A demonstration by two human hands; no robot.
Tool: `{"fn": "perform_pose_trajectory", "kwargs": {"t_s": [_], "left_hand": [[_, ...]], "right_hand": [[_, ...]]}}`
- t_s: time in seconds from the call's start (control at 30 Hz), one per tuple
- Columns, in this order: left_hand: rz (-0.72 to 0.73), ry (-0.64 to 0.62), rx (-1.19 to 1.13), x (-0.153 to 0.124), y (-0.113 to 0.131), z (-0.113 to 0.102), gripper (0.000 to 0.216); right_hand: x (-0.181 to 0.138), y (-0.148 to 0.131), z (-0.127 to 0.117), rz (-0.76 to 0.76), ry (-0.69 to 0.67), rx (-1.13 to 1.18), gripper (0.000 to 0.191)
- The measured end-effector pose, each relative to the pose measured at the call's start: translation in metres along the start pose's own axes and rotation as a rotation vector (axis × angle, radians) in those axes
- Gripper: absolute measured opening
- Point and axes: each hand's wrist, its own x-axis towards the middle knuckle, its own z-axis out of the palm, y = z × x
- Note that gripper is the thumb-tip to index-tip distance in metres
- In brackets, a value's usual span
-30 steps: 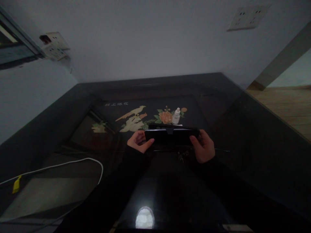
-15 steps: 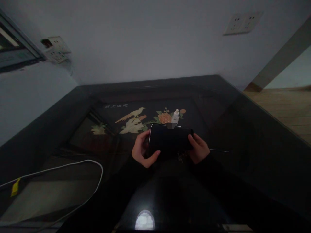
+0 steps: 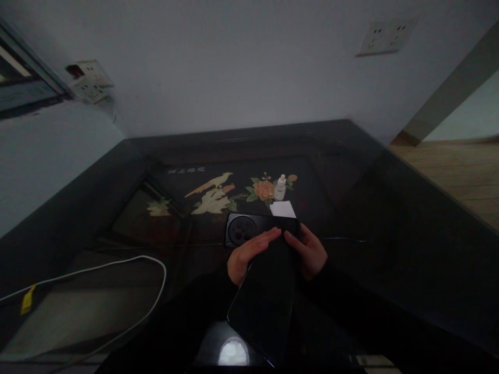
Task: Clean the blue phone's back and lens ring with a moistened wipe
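Out in front of me, a dark phone point(image 3: 268, 220) lies back up, a large round camera ring at its left end. My right hand point(image 3: 312, 253) grips its right end, thumb on top. My left hand point(image 3: 247, 254) reaches across just below the camera ring, its fingers straight and pressed together, thumb hidden. Between my hands and down towards me slants a dark, phone-sized slab point(image 3: 265, 306) with a thin bright edge. Its upper end is against my left fingers and close to my right thumb; the dim light hides exactly how it is held.
Beyond the phone are some white paper slips point(image 3: 283, 209) and a small white dropper bottle point(image 3: 279, 188). The glossy black table point(image 3: 331, 171) has a bird-and-flower picture. A white cable point(image 3: 117, 261) with a yellow tag point(image 3: 27, 300) loops at left. Sockets point(image 3: 385, 37) are on the wall.
The dark phone-shaped object both hands held has given way to a phone showing its camera ring and a separate-looking slab slanting towards me. My left hand has turned inward. The white slips are now uncovered.
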Motion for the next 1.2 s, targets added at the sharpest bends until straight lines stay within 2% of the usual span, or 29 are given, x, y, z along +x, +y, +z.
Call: {"fn": "perform_pose_trajectory", "kwargs": {"t_s": [0.1, 0.17, 0.27, 0.33, 0.37, 0.4, 0.43, 0.47, 0.6, 0.67, 0.77, 0.83, 0.93, 1.0, 1.1, 1.2], "left_hand": [[0.166, -0.146, 0.005, 0.001, 0.002, -0.004, 0.03], [0.16, -0.185, 0.012, 0.003, 0.0, -0.009, 0.031], [0.02, -0.056, -0.137, 0.008, -0.009, -0.011, 0.033], [0.027, 0.034, -0.29, 0.013, -0.013, -0.006, 0.037], [0.081, 0.118, -0.319, 0.015, -0.013, -0.002, 0.035], [0.115, 0.279, -0.302, 0.016, -0.012, 0.003, 0.042], [0.125, 0.377, -0.267, 0.017, -0.009, 0.009, 0.062], [0.104, 0.347, -0.253, 0.018, -0.005, 0.015, 0.08], [0.005, 0.248, -0.319, 0.016, 0.005, 0.028, 0.082], [0.001, 0.253, -0.236, 0.014, 0.004, 0.028, 0.085], [-0.011, 0.276, -0.098, 0.015, -0.001, 0.026, 0.071], [0.014, 0.322, -0.181, 0.02, -0.001, 0.023, 0.063], [0.013, 0.473, -0.49, 0.033, 0.005, 0.013, 0.058], [-0.094, 0.526, -0.668, 0.042, 0.005, -0.003, 0.056], [-0.3, 0.584, -0.598, 0.051, -0.01, -0.036, 0.059], [-0.362, 0.695, -0.441, 0.052, -0.041, -0.066, 0.055]], "right_hand": [[-0.005, 0.003, -0.001, -0.006, 0.007, -0.054, 0.037], [-0.007, 0.004, 0.0, 0.013, 0.011, -0.07, 0.038], [-0.009, 0.007, 0.003, 0.016, 0.066, -0.037, 0.04], [-0.01, 0.009, 0.007, 0.023, 0.098, 0.019, 0.04], [-0.01, 0.01, 0.008, 0.037, 0.113, 0.053, 0.041], [-0.01, 0.012, 0.009, 0.061, 0.128, 0.089, 0.042], [-0.009, 0.013, 0.011, 0.091, 0.145, 0.125, 0.043], [-0.009, 0.015, 0.012, 0.123, 0.162, 0.155, 0.044], [-0.008, 0.021, 0.016, 0.15, 0.207, 0.208, 0.042], [-0.007, 0.022, 0.019, 0.104, 0.215, 0.211, 0.041], [-0.006, 0.018, 0.022, 0.065, 0.202, 0.234, 0.04], [-0.004, 0.011, 0.023, 0.048, 0.209, 0.263, 0.037], [0.002, -0.002, 0.021, -0.003, 0.226, 0.27, 0.039], [0.007, -0.01, 0.017, -0.04, 0.201, 0.249, 0.051], [0.014, -0.017, 0.01, -0.119, 0.148, 0.171, 0.056], [0.019, -0.013, 0.004, -0.194, 0.129, 0.028, 0.048]]}}
